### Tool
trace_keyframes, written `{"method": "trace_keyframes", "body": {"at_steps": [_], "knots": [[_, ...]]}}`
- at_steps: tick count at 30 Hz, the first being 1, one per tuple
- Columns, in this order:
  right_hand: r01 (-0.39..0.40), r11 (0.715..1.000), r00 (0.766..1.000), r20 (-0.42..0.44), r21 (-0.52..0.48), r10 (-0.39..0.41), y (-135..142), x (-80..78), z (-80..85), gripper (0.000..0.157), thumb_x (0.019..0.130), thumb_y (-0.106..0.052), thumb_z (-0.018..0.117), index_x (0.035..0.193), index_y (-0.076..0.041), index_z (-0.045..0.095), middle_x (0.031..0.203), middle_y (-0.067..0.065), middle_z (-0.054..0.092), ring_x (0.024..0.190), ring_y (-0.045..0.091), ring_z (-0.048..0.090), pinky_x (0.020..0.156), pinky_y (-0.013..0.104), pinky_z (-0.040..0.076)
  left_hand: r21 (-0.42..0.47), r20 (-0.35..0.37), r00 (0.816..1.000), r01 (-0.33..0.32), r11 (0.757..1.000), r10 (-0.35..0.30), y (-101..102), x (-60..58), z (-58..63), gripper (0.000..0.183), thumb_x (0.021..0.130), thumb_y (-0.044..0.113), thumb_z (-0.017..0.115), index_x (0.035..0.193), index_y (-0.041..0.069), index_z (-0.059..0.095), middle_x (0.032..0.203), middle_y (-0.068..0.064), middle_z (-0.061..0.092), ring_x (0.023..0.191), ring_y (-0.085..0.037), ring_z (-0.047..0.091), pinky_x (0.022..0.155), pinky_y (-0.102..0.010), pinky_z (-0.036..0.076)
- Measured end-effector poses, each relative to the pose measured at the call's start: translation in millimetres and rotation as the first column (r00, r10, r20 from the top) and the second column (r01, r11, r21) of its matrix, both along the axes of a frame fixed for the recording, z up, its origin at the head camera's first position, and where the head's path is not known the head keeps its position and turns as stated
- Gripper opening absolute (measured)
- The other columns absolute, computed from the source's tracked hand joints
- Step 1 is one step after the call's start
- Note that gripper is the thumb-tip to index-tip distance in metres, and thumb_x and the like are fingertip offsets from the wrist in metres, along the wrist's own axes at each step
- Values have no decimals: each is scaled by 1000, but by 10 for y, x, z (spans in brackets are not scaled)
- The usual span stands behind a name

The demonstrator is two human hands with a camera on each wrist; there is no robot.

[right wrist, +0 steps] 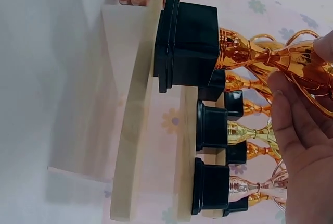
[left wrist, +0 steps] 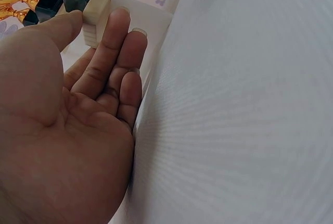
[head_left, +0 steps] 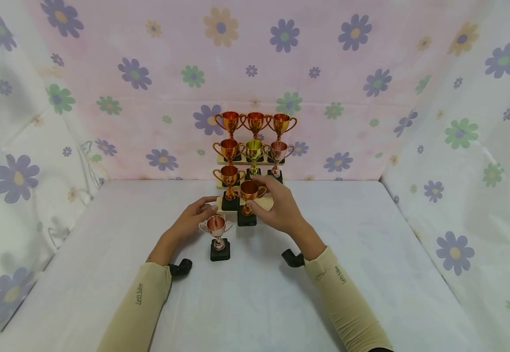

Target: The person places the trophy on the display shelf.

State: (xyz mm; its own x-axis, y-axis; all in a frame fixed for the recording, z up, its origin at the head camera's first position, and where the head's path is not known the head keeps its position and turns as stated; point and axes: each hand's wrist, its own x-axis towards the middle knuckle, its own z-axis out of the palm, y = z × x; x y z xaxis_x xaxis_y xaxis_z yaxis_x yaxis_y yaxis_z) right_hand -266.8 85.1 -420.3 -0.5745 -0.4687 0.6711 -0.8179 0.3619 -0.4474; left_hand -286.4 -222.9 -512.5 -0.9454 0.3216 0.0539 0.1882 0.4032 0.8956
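Note:
My right hand (head_left: 283, 208) grips an orange-gold trophy cup (head_left: 248, 191) by its bowl, thumb on the near side. In the right wrist view its black square base (right wrist: 190, 41) is close over the lowest step of a pale stepped stand (right wrist: 130, 151). At the stand's left end, my left hand (head_left: 193, 218) holds the lowest step, thumb (left wrist: 67, 26) at its edge and fingers beneath. Another orange-gold trophy (head_left: 230, 177) stands on that step, left of the one I grip. A rose-gold trophy (head_left: 217, 227) stands upright on the table before the stand.
Higher steps carry several more trophies: three orange-gold ones along the top (head_left: 255, 120), and orange, yellow-gold (head_left: 254, 151) and pink (head_left: 278, 151) ones below. A white cloth covers the table (head_left: 347, 303). Flowered fabric (head_left: 255, 49) hangs behind and at both sides.

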Motion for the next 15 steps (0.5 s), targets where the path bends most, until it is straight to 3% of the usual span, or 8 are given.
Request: {"method": "trace_keyframes", "body": {"at_steps": [15], "knots": [[30,994,1000,12,-106,-28,81,-59,28,56,94,-10,81,144,3,57,135,15,67,117,26,68,99,42,57,-1,13,1000,0,1000,0,6,-6,-4,58,111,42,56,159,13,45,122,-14,71,112,-25,65,108,-49,44]]}}
